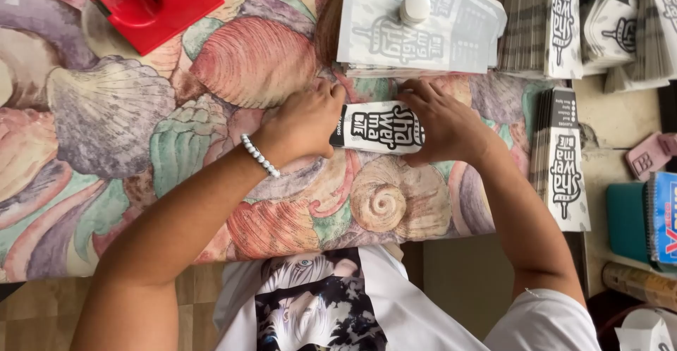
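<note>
— Pressing down on that small folded paper sleeve [381, 127], are both hands on it?

— Yes. The left hand [305, 120] lies flat with its grip spread over the sleeve's left end, and the right hand [443, 122] has its grip curled over the right end. Neither hand lifts it; the sleeve lies on the desk [106, 146] between them, just below a stack of flat paper bags [423, 27].

— How would it handle?

— Light and thin, I'd judge, easily creased or bent, and a bit slick on its printed face. Better taken by its edges or short ends than pinched in the middle.

— And the surroundings?

— The desk wears a shell-patterned cloth, soft and likely to shift. A red tape dispenser [159, 5] sits far left, more folded sleeves [560, 157] stand at right, and a white knob [415, 5] weighs down the bags.
</note>
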